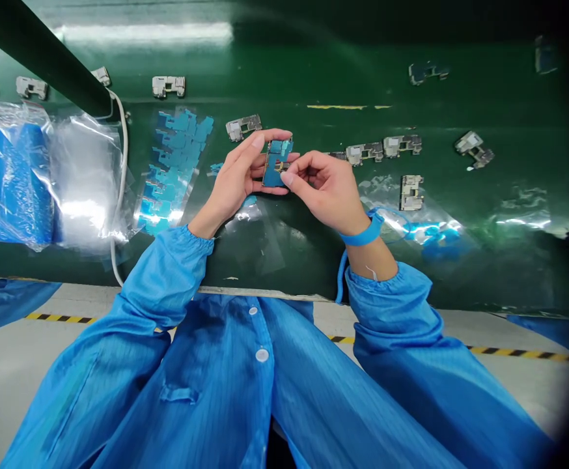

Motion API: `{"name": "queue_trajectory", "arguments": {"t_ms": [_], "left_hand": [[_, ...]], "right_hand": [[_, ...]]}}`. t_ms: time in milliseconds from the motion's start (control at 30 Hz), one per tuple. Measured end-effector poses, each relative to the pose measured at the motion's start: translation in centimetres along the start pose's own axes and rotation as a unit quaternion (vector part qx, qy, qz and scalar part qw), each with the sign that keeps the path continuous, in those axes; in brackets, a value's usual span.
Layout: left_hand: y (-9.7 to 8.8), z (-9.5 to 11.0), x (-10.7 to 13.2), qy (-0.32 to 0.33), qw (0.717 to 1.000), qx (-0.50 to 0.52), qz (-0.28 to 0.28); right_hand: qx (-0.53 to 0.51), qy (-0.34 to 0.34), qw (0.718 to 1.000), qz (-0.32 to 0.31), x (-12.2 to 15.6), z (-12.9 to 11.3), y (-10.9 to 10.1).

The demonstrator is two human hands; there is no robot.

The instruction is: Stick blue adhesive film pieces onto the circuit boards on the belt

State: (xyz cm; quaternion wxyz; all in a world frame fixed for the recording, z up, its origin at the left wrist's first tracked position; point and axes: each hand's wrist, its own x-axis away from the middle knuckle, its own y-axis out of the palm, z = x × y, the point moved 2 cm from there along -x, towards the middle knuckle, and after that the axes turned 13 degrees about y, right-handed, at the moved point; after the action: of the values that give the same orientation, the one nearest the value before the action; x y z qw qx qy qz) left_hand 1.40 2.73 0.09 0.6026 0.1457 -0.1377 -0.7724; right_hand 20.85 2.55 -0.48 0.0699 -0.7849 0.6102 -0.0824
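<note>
My left hand [238, 172] grips a small circuit board [275, 174] by its edges, thumb along the top and fingers beneath. Blue film covers much of the board's face. At the board's lower right edge, the thumb and forefinger of my right hand [324, 185] pinch together; whether they grip the board or only its film is hard to see. A blue strap [364, 233] with a coiled cord circles my right wrist. Left of my hands lies a clear sheet of cut blue film pieces [180, 156]. Just behind them rests another circuit board [243, 127].
More boards, such as one at the right [411, 193], are spread over the green bench [314, 260]. Blue material in a plastic bag [11, 182], clear sheets [86, 182] and a white cable [123, 150] occupy the left. A dark green post [45, 52] crosses the upper left.
</note>
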Motion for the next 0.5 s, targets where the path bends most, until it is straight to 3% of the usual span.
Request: {"name": "queue_trajectory", "arguments": {"t_ms": [500], "left_hand": [[0.6, 0.7, 0.1, 0.015, 0.999, 0.014, -0.032]], "right_hand": [[0.013, -0.013, 1.000, -0.002, -0.2, 1.0, -0.1]]}}
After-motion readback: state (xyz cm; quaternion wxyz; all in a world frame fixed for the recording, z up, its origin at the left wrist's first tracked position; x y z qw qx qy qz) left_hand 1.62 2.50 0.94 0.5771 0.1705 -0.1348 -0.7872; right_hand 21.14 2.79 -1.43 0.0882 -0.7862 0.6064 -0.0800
